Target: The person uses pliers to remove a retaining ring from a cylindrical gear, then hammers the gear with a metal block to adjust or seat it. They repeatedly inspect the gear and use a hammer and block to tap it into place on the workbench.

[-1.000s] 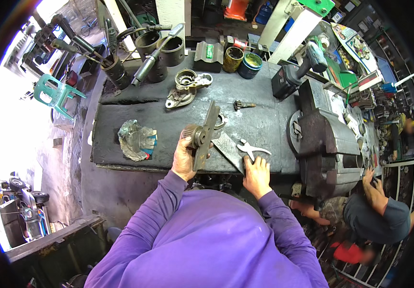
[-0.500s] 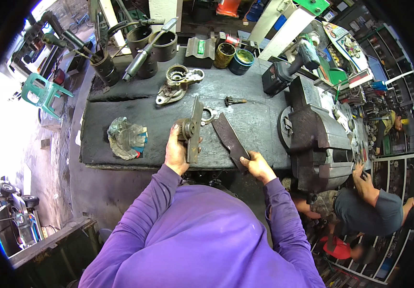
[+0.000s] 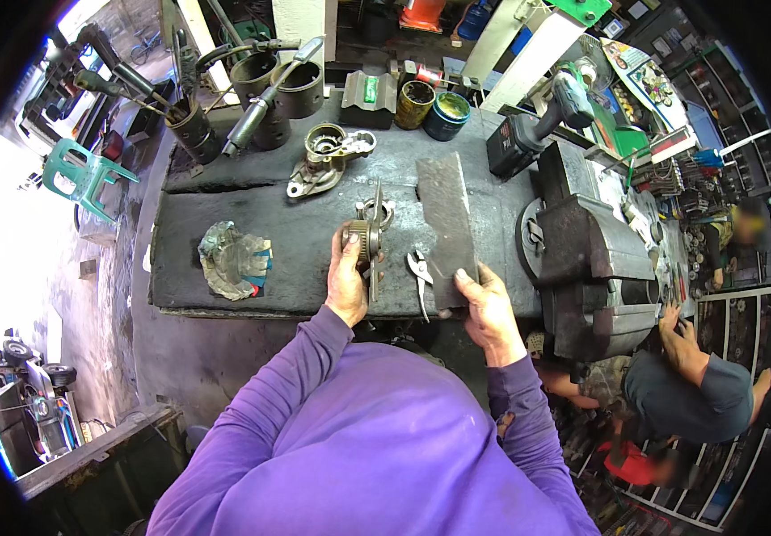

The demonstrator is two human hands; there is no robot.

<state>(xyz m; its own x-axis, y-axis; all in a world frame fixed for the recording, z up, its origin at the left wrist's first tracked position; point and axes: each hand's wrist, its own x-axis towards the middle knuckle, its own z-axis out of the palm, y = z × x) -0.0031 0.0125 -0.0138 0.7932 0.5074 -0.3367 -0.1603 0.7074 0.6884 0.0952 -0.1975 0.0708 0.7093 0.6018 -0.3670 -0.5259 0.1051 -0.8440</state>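
My left hand [image 3: 347, 280] is closed round a toothed metal gear [image 3: 360, 239], with a narrow flat metal bar [image 3: 375, 259] against its right side. My right hand [image 3: 490, 308] pinches the near end of a dark flat strip [image 3: 446, 210] that looks like worn sandpaper. Between the hands, slip-joint pliers [image 3: 422, 281] lie on the bench at the strip's left edge. Just beyond the gear a small metal ring part [image 3: 389, 214] is partly hidden by the bar. Farther back sits a cast metal housing [image 3: 321, 170] with a round opening.
A dirty rag [image 3: 229, 259] lies on the bench's left. Behind stand metal cups [image 3: 300, 89], open tins [image 3: 449, 116] and a cordless drill [image 3: 528, 134]. A large vise [image 3: 595, 241] fills the right side. Another person [image 3: 685, 384] works beyond it.
The strip has swung upright and to the right, uncovering the pliers and covering the small shaft-like part. My left hand has moved slightly right and turned the bar edge-on.
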